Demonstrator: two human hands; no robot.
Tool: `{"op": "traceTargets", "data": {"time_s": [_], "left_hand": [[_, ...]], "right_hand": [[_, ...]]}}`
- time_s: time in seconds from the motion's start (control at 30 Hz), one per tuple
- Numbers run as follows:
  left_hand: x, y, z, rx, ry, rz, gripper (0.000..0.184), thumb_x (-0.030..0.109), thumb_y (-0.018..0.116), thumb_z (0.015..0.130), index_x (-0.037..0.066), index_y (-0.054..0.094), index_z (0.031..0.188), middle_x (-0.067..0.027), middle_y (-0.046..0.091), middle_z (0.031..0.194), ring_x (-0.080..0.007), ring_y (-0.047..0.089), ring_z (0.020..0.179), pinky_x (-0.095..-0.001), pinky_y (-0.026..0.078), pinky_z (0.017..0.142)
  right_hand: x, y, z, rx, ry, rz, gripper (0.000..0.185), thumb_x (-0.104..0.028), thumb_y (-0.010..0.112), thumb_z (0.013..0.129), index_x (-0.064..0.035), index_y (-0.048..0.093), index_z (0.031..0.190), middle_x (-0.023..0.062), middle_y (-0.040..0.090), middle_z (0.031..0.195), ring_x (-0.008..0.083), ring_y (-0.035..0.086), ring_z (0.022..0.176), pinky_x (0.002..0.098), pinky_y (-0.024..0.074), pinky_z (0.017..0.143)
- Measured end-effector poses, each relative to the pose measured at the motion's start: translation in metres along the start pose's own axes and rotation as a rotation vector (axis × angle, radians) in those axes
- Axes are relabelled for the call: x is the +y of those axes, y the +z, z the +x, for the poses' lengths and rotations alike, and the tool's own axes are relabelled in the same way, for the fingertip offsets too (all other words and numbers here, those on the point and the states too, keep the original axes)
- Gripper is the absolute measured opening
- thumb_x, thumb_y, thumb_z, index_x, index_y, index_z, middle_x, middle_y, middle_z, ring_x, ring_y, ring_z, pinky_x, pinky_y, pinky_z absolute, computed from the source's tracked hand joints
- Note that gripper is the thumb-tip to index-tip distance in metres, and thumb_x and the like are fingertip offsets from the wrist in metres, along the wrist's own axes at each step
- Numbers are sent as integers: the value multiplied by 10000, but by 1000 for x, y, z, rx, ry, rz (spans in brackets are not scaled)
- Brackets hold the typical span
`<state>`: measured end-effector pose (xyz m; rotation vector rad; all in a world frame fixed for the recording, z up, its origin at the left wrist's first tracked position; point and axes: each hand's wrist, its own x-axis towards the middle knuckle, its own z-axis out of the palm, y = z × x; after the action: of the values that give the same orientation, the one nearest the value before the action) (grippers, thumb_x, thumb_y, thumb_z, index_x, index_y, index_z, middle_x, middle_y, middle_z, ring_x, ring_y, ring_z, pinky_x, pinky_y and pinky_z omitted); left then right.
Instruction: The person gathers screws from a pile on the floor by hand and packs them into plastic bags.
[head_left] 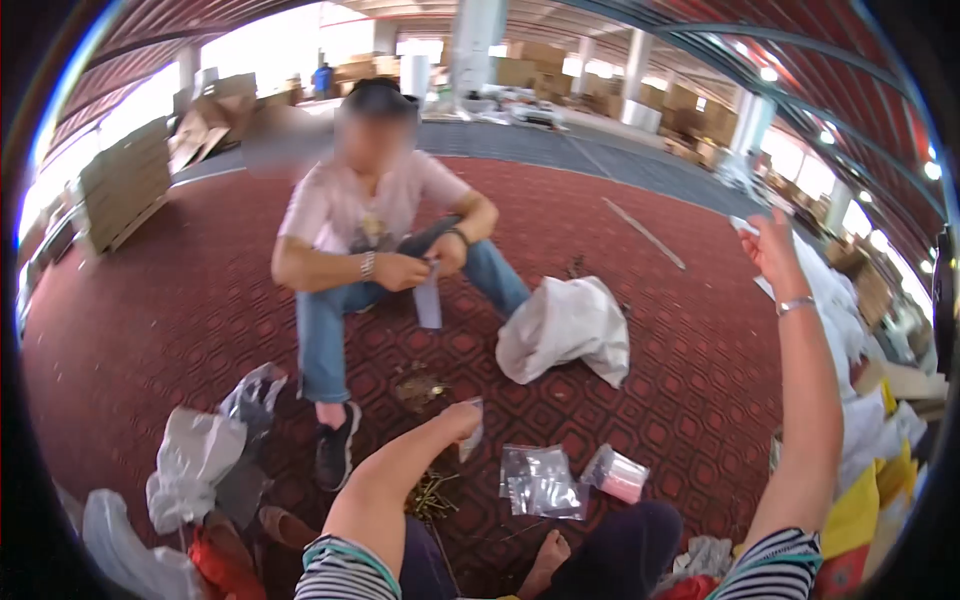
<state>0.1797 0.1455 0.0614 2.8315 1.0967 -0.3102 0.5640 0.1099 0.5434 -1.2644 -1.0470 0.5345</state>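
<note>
My left hand is near the middle of the frame, just below centre, its fingers pinched together on a small clear bag that hangs over the red carpet. My right hand is raised at the upper right, fingers curled in; I cannot tell whether it holds anything, with white material close behind it.

Below my left hand, near my knee, lies a loose heap of thin brass-coloured pieces. A smaller scatter of pieces lies a little above it. To the right, flat clear bags overlap on the carpet, just beside a pink-filled packet.

As I judge it, one pinch at the edge is a weak hold: thin, slick film could slide out if my fingers slacken, or fold shut on itself. My right hand is well apart, so nothing steadies the bag's other side. A careless knee could spread the heap, and its pieces would be hard to spot against the patterned pile. Across from me, a seated person holds a translucent strip; a shifted shoe could disturb the scatter too.
</note>
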Motion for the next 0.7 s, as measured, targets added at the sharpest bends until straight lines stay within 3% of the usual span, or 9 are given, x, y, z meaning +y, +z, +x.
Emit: {"op": "traceTargets", "data": {"time_s": [0.07,0.13,0.17,0.23,0.3,0.37,0.43,0.7], "left_hand": [[-7,-2,-2,1,-74,-21,114,81,599,651,17,657,726,-155,647,711,-361,612,646,-427,485,575],[-14,6,-11,2,-121,-37,116,83,599,656,17,658,731,-154,648,714,-361,615,652,-428,486,580],[-18,10,-19,-1,-138,-43,116,83,599,656,17,658,731,-154,648,714,-361,615,652,-428,486,580],[-17,16,-21,-4,-140,-51,117,85,596,658,17,658,730,-154,648,714,-360,614,651,-427,486,579],[-15,24,-26,-5,-125,-54,118,86,593,660,16,658,730,-155,648,713,-359,614,649,-427,486,579],[-17,25,-24,-8,-109,-57,119,87,591,663,16,658,730,-155,648,713,-358,613,648,-427,485,578],[-19,24,-22,-9,-97,-56,120,89,588,665,15,658,730,-155,647,713,-357,612,646,-427,485,577],[-25,36,-32,-24,-40,-12,126,94,578,674,13,657,729,-155,647,711,-354,610,641,-425,485,575]], "right_hand": [[-31,44,-36,-247,-105,227,749,-69,565,815,-66,132,1427,123,587,937,105,590,668,191,451,478],[-74,88,-110,-480,-177,334,693,-117,617,805,2,245,1377,128,602,913,125,601,716,178,471,537],[-86,102,-140,-497,-173,341,693,-117,617,805,2,245,1377,128,602,913,125,601,716,178,471,537],[-101,117,-194,-832,-448,213,410,-206,571,851,-47,506,1224,105,605,969,141,585,721,229,477,603],[-104,114,-237,-1049,-678,114,253,-260,586,841,-41,652,947,112,616,944,188,580,699,308,493,699],[-106,126,-248,-1042,-666,113,254,-261,584,841,-42,651,951,112,615,948,188,579,704,308,493,699],[-108,173,-314,-1034,-654,117,256,-263,582,843,-44,649,958,113,613,954,189,577,716,308,492,700],[-99,103,-264,-964,-622,152,265,-269,573,848,-52,639,987,116,606,982,191,569,760,307,488,705]]}}
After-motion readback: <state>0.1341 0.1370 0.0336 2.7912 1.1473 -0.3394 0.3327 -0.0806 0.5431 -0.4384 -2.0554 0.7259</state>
